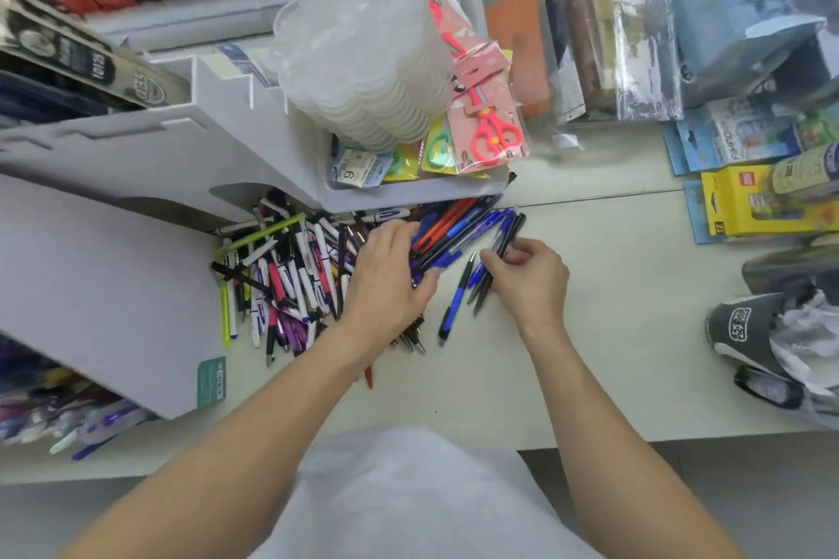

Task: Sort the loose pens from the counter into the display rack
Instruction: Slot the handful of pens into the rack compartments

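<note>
A person's left hand (390, 272) presses on a heap of loose pens (295, 272) on the counter (613, 331), while the right hand (531, 277) pinches dark pens (504, 250) beside a white display rack (113, 268).

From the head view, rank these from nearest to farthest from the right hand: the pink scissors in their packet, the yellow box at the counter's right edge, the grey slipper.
From the right hand:
1. Pink scissors in their packet, behind it in the tray.
2. Grey slipper, right of it.
3. Yellow box, farther right and back; close to the slipper's distance.
</note>
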The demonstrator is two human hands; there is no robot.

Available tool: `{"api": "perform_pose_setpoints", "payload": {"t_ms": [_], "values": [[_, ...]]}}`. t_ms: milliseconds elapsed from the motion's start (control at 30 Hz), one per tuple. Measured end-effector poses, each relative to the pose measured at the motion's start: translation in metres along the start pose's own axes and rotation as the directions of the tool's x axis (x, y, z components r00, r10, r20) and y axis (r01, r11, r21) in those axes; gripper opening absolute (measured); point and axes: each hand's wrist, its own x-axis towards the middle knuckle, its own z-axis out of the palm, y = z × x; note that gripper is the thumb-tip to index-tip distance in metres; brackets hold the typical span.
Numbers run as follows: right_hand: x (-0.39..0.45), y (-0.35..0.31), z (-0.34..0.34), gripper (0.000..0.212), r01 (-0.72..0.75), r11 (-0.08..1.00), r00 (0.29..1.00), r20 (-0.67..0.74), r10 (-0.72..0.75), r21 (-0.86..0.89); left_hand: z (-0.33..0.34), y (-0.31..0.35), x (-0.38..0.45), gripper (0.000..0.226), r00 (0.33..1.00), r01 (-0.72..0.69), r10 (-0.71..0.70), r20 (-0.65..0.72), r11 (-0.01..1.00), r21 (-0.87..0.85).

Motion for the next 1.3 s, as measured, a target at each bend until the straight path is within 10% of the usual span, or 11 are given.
{"api": "perform_pose_setpoints", "payload": {"t_ms": [367,800,1300], "values": [[-0.013,0.003,0.019,0.028,0.054,0.988,0.999,-0.009,-0.053,0.144,0.035,0.014,0.053,0.093,0.986,-0.064,-0.009,0.165,0.899,0.434],[-0.04,0.032,0.003,0.007,-0.099,0.923,0.994,0.073,0.077,0.373,0.042,0.024,0.034,0.041,0.891,-0.036,-0.04,0.452,0.987,0.158],[-0.042,0.037,0.0,0.03,-0.367,0.677,0.925,0.326,0.194,0.639,0.032,0.03,0.03,0.058,0.815,0.107,-0.057,0.576,0.993,-0.053]]}}
